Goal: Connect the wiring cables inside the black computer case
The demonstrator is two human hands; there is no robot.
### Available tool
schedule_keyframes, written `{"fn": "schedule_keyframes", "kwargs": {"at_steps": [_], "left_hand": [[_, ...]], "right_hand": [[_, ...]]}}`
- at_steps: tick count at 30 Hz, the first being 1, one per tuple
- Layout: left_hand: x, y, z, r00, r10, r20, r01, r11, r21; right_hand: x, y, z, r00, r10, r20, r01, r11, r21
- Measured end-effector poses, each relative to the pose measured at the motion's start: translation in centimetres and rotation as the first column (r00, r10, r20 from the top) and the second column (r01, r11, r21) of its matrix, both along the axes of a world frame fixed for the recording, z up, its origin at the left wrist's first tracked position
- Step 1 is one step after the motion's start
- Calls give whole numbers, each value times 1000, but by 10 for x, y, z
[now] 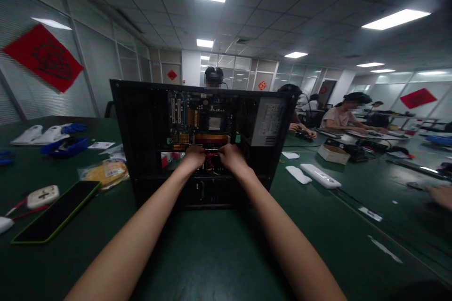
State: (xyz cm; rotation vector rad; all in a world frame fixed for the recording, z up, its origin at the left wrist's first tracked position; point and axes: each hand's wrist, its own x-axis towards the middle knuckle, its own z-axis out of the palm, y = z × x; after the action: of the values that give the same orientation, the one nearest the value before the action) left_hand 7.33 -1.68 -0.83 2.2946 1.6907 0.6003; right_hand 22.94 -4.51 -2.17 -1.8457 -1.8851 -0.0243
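Observation:
A black computer case (141,150) stands upright on the green table, its open side facing me. Inside it is a motherboard (201,108) with a bare metal-topped processor (213,123) and orange-brown memory slots (212,138). My left hand (194,156) and my right hand (232,155) reach into the case just below these slots, fingers pinched. Between them runs a thin strip (212,151), perhaps a memory stick, with an end at each hand; the fingertips are too dark to see clearly. A silver power supply (270,122) sits in the case's upper right corner.
Left of the case lie a phone (58,214), a bagged yellow item (106,172) and a blue tray (65,146). To the right are a white device (320,176) with a cable and a cardboard box (334,153). Other people (344,115) sit at the tables beyond.

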Motion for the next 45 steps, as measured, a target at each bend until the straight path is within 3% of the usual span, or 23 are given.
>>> {"fn": "schedule_keyframes", "kwargs": {"at_steps": [19,25,34,45], "left_hand": [[3,6,-7,997,71,-21,-69,994,87],[2,7,-5,995,51,-88,-43,995,93],[3,7,-6,998,70,-3,-69,994,89],[6,4,-6,996,89,-19,-86,991,99]], "right_hand": [[-5,-3,4,995,-2,103,13,995,-100],[-7,-5,6,994,-18,108,28,996,-90],[-9,-12,10,993,-36,113,45,996,-77],[-9,-11,12,990,-14,139,22,998,-54]]}}
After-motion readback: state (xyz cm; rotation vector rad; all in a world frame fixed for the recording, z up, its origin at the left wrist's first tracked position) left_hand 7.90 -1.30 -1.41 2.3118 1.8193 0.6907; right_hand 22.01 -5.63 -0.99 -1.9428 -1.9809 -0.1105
